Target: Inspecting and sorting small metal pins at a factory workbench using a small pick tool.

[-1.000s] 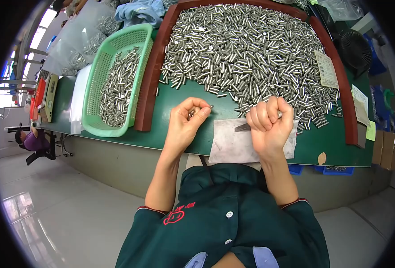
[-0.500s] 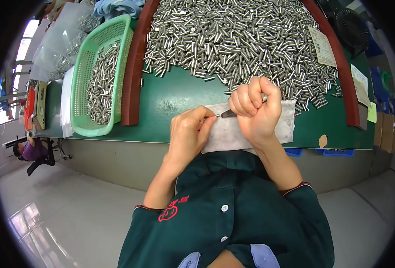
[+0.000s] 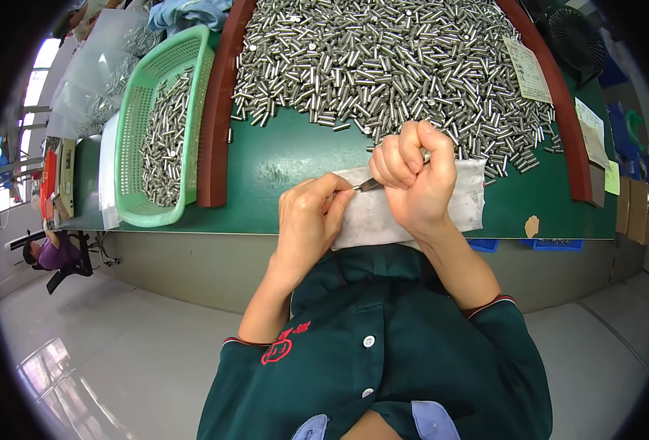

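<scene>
My left hand is closed, pinching a small shiny metal pin between thumb and fingertips, so only its end shows. My right hand makes a fist around a slim tool with a tapered, dark metal tip. That tip points left and meets or nearly meets the pin's end; whether they touch is hard to tell. Most of the tool is hidden in the fist. A stained white cloth lies beneath both hands at the table's near edge. Beyond them spreads a large heap of similar metal pins.
Dark red rails flank the heap on the green table. Left stands a green mesh basket of pins, beside clear plastic bags. A black fan and paper sheets are at right. Blue bins sit under the edge.
My right hand and the tool have moved slightly left, toward the pin. My left hand keeps its pinch almost in place. The whole view has shifted a little.
</scene>
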### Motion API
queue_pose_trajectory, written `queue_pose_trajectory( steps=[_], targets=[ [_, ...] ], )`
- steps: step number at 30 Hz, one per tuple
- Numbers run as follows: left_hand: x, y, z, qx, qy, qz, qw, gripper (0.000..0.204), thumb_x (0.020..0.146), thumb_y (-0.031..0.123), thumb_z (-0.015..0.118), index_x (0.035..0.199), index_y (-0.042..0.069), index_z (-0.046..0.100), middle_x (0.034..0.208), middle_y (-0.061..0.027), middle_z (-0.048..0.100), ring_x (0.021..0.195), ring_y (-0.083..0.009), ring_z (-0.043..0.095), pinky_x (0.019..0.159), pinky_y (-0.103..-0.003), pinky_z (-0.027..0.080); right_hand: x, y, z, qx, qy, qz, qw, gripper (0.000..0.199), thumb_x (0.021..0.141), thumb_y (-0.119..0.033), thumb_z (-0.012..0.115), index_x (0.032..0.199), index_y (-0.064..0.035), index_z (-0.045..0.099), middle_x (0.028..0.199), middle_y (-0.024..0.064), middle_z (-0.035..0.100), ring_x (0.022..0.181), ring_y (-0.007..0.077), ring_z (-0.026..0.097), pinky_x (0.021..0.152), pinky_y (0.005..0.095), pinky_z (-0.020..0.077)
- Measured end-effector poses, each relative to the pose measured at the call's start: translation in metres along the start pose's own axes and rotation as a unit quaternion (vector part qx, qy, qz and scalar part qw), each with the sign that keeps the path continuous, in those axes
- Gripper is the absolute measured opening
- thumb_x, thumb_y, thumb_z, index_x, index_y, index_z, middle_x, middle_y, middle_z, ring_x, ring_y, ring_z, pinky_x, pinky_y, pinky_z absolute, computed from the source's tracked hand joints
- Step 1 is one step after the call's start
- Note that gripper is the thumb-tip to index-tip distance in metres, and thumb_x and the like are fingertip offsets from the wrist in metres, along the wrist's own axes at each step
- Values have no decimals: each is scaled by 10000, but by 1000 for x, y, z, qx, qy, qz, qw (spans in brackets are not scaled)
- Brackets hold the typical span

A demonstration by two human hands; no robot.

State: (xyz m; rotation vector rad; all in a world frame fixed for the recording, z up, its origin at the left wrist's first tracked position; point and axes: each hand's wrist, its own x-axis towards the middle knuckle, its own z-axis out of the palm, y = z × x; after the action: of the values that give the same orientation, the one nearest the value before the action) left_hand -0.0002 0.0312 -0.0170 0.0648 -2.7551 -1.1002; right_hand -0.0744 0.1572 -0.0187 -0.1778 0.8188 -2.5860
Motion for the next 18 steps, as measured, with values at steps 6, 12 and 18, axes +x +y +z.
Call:
queue_pose_trajectory(
  steps=[6, 12, 18],
  targets=[
    [-1, 0, 0, 0, 0, -1, 1000, 91, 689, 50, 636, 680, 24, 549, 493, -80, 445, 464, -235, 459, 445, -340, 354, -1, 1, 1, -2, -1, -1, 1000, 380, 863, -263, 305, 510, -126, 283, 396, -29, 249, 371, 79, 166, 390, 242, 170],
    [-2, 1, 1, 4, 4, -4, 1000, 96, 684, 48, 638, 667, 23, 547, 494, -81, 450, 465, -235, 461, 445, -340, 357, -1, 2, 1, 2, -10, -7, 1000, 372, 866, -231, 304, 516, -108, 289, 408, -16, 260, 383, 76, 171, 389, 239, 169],
    [0, -2, 3, -6, 10, 4, 1000, 94, 678, 43, 636, 661, 21, 546, 508, -98, 479, 467, -252, 487, 446, -348, 371, -3, 9, 8, -47, -28, -43, 998, 360, 859, -167, 326, 514, -73, 297, 443, -6, 276, 412, 73, 219, 402, 234, 196]
  ],
)
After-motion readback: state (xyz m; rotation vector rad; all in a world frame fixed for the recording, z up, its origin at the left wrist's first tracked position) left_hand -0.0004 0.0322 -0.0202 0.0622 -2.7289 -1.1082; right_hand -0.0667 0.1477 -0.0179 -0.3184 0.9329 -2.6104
